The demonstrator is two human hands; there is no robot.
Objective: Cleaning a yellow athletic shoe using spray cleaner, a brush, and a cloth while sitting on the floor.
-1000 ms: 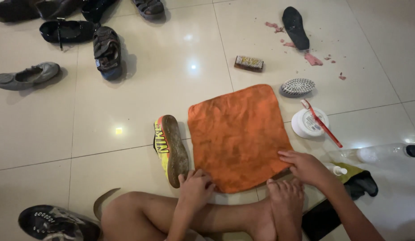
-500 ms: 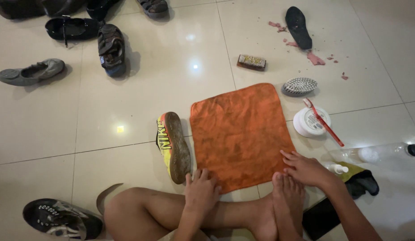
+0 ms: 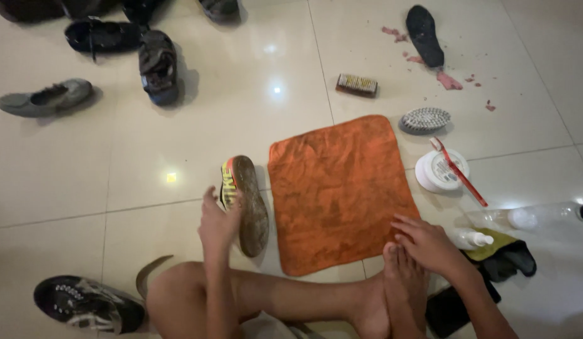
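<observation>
I sit cross-legged on a pale tiled floor. An orange cloth lies spread flat in front of me. Left of it a yellow and black sports shoe lies on its side, dirty sole showing. My left hand rests on that shoe's near side, fingers curled against it. My right hand lies fingers apart at the cloth's near right corner, beside my bare foot, holding nothing.
A white round tub with a red toothbrush across it sits right of the cloth. Nearby are an oval brush, a small block brush, a spray bottle, a black insole and several shoes at the far left.
My left hand moved left from the cloth's near edge onto the yellow shoe. My right hand stayed near the cloth's right corner.
</observation>
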